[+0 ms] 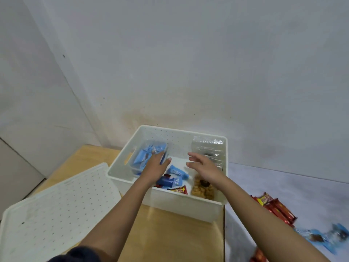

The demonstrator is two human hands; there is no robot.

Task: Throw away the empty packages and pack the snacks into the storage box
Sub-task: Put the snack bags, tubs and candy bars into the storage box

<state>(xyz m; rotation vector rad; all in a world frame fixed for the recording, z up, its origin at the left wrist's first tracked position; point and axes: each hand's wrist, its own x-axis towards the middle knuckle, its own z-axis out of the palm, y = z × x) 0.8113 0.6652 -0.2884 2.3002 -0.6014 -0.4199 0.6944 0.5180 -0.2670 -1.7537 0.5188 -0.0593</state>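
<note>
A white perforated storage box [188, 206] stands on a wooden table against the wall. Inside it a clear inner tub [135, 166] at the left holds several blue snack packs [144, 154]. More blue packs [178, 172] and a red bar [180, 190] lie on the box floor, with a bag of golden snacks [202, 190] at the front right and a clear plastic package [209, 148] at the back right. My left hand [155, 166] reaches into the box with straight fingers on the tub's blue packs. My right hand [203, 165] hovers over the box, fingers spread, holding nothing.
The box's white perforated lid [56, 207] lies on the wooden table [170, 235] at the left. On the pale surface at the right lie red snack bars [277, 208] and blue packs [321, 238]. Walls stand close behind and to the left.
</note>
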